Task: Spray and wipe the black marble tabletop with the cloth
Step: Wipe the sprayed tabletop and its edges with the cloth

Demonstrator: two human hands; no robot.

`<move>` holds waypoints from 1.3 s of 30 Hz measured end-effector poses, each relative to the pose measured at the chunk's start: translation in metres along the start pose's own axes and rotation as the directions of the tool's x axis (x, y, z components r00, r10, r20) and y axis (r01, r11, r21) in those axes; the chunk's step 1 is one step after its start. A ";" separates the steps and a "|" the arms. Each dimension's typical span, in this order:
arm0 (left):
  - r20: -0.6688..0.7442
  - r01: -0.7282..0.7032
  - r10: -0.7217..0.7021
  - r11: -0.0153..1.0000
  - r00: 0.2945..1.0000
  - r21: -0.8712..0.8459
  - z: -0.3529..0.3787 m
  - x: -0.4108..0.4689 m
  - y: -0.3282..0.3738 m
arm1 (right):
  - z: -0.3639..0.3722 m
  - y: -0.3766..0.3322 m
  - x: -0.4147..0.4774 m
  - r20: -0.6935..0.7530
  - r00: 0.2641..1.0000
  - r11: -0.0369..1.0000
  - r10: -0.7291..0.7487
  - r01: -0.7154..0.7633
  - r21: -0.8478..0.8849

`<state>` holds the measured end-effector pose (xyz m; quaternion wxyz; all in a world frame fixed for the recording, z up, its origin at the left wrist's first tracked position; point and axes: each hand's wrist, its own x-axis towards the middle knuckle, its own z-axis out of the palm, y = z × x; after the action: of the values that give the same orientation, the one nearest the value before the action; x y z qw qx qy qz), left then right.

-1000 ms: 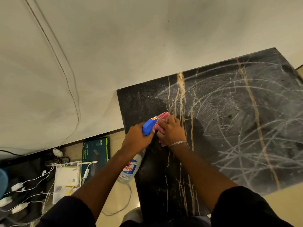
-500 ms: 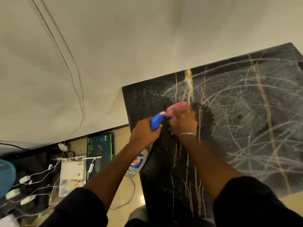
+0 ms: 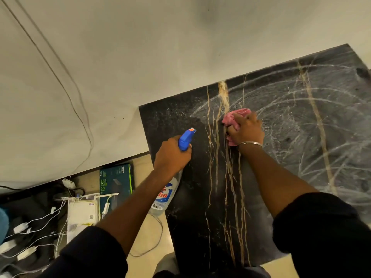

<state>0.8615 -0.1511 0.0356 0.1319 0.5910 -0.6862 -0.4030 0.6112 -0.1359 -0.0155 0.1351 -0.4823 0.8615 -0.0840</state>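
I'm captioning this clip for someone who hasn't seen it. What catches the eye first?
The black marble tabletop with gold veins and whitish swirled streaks fills the right side. Near its far left corner the right hand presses a pink cloth onto it, while the left hand holds a blue-topped spray bottle beside it at the table's left edge.

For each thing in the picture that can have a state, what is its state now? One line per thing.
left hand: closed around the spray bottle
right hand: pressing the cloth on the tabletop
spray bottle: held, nozzle pointing over the tabletop
cloth: bunched under the right hand
tabletop: streaked with whitish swirls on the right, dark near the left edge
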 end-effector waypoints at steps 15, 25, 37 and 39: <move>-0.040 0.086 -0.084 0.995 0.996 0.045 -0.004 0.031 0.012 | 0.022 -0.066 0.002 0.161 0.878 0.888 -0.451 0.459 -0.017; -0.042 0.094 -0.095 0.995 0.995 -0.013 -0.012 0.044 0.010 | 0.021 -0.084 0.024 -0.074 0.996 0.996 0.046 -0.051 -0.071; -0.050 0.117 -0.117 0.993 0.992 0.009 -0.023 0.060 0.001 | 0.023 -0.092 0.059 0.070 0.955 0.945 -0.290 0.297 -0.138; -0.043 0.120 -0.120 0.993 0.992 -0.003 -0.025 0.059 0.000 | 0.015 -0.071 0.078 0.002 0.984 0.976 -0.177 0.175 -0.131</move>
<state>0.8623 -0.2152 0.0342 0.1226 0.6396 -0.6464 -0.3975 0.6348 -0.2397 -0.0215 0.0910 -0.5640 0.8197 -0.0416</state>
